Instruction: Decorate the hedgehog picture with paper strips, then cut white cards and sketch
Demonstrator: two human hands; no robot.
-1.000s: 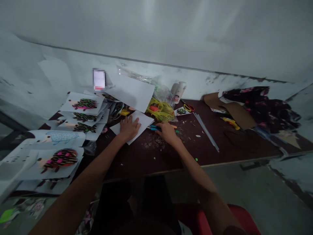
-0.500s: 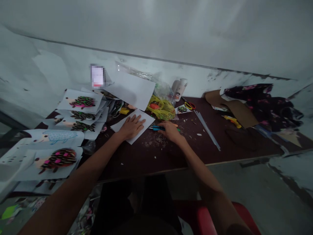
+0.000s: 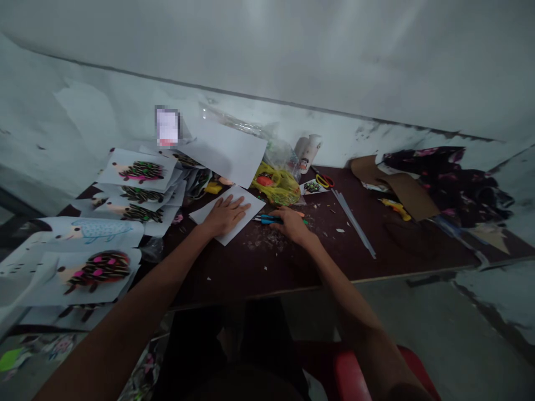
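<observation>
Left hand [image 3: 225, 216] flat on paper, right hand [image 3: 291, 224] at a blue tool

From my head view, the left hand lies spread and released, palm down on a white sheet [image 3: 253, 206] at the middle of the dark table [image 3: 242, 278]. Just right of it, the right hand curls its fingers over the blue tool [image 3: 265, 219]; I cannot tell whether it is grasping it. A yellow bag [image 3: 281, 190] sits beyond, on the far side. Hedgehog pictures [image 3: 144, 171] overlap at left; pale rods [image 3: 355, 225] lie to the right.
</observation>
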